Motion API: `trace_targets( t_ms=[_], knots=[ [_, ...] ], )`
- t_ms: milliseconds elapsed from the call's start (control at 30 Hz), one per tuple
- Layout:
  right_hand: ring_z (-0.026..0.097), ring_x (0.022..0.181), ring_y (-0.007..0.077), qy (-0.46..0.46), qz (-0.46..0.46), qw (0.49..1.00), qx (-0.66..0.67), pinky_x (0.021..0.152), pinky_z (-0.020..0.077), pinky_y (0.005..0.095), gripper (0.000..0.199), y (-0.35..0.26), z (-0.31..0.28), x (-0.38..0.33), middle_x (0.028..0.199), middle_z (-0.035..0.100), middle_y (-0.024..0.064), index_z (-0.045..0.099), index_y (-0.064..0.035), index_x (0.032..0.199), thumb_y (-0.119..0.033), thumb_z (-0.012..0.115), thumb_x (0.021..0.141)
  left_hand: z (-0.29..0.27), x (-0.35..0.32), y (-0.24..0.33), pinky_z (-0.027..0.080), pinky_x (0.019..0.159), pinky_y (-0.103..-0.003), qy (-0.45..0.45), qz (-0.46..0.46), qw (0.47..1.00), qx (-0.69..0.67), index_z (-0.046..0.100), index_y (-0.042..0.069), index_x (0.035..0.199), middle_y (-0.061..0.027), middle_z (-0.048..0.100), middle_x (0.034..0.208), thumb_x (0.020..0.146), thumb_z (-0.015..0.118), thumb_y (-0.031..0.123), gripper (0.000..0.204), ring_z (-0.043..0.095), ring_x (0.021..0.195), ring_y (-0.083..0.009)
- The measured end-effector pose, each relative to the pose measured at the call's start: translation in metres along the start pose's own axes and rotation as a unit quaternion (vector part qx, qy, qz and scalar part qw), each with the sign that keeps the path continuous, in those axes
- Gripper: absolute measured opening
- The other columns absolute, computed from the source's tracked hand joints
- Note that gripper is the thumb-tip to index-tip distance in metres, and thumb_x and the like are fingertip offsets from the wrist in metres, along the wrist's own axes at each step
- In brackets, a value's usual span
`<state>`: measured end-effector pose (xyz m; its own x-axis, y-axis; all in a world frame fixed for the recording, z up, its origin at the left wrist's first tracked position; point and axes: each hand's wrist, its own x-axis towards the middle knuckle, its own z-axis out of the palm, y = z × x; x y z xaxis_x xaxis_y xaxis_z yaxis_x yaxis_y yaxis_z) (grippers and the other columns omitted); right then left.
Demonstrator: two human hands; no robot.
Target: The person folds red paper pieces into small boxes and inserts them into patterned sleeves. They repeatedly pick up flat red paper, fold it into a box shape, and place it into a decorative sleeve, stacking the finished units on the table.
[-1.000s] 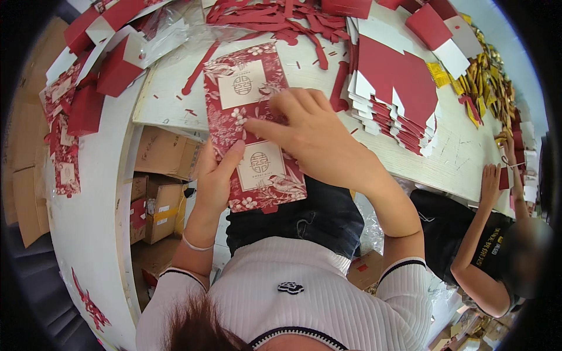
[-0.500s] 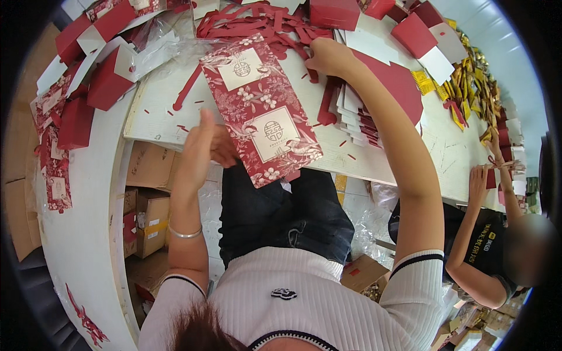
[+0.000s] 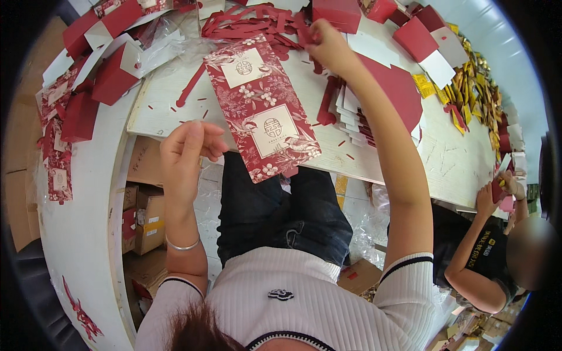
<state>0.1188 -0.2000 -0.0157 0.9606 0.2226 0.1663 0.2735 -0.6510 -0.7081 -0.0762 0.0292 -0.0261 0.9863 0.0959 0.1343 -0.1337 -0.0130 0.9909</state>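
A red patterned printed card sheet (image 3: 266,111) with two cream panels lies at a slant on the white table (image 3: 170,126), its near end jutting over the edge above my lap. My left hand (image 3: 190,149) is raised just left of the sheet, apart from it, with fingers loosely stretched and nothing visible in them. Beyond the sheet on the right, my right hand (image 3: 329,47) has its fingers closed around a red paper strip (image 3: 303,30), beside the heap of red strips (image 3: 252,24). The fingertips are partly hidden.
Stacked white-and-red folded sheets (image 3: 354,114) lie under my right forearm. Red boxes (image 3: 116,76) crowd the left, with another red box (image 3: 335,16) at the back. Yellow packets (image 3: 462,88) are heaped at right, near a co-worker's hands (image 3: 487,200). Cardboard cartons (image 3: 151,222) sit below the table.
My left hand has drawn back from the sheet's edge, its thumb now close to the fingers. My right hand has moved up, farther back toward the strip heap. The co-worker's hands have shifted.
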Motion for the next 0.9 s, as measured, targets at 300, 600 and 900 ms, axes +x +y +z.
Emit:
trace_targets(
  t_ms=[300, 600, 900],
  knots=[
    [0.046, 0.049, 0.0037, -0.308, -0.019, 0.877, 0.369, 0.047, 0.0296, 0.0177, 0.040, -0.092, -0.014, -0.139, 0.054, 0.051, -0.0007, 0.036, -0.0076, 0.104, 0.010, 0.056, 0.074, 0.027, 0.009, 0.029, 0.034, 0.041, -0.015, -0.068, -0.022, 0.987, -0.146, 0.060, -0.003, 0.099, -0.0028, 0.056, 0.066, 0.090, 0.049, 0.018, 0.025, 0.044, 0.048, -0.0039],
    [0.060, 0.086, 0.0177, -0.249, -0.170, 0.765, 0.569, 0.076, 0.0461, 0.0253, 0.021, -0.065, 0.008, -0.168, 0.097, 0.061, 0.0160, 0.054, 0.0050, 0.095, 0.011, 0.044, 0.078, 0.012, -0.003, 0.014, 0.035, 0.041, -0.016, -0.077, -0.015, 0.988, -0.136, 0.061, -0.002, 0.095, -0.0045, 0.059, 0.070, 0.090, 0.048, 0.025, 0.030, 0.047, 0.051, -0.0044],
    [0.058, 0.095, 0.0287, -0.229, -0.175, 0.768, 0.572, 0.086, 0.0428, 0.0357, 0.016, -0.073, 0.026, -0.179, 0.101, 0.059, 0.0226, 0.057, 0.0082, 0.091, -0.001, 0.056, 0.079, 0.033, -0.007, 0.019, 0.047, 0.056, -0.020, -0.090, -0.137, 0.960, -0.227, 0.057, -0.002, 0.104, -0.0052, 0.063, 0.082, 0.088, 0.053, 0.020, 0.028, 0.058, 0.071, -0.0083]
  ],
)
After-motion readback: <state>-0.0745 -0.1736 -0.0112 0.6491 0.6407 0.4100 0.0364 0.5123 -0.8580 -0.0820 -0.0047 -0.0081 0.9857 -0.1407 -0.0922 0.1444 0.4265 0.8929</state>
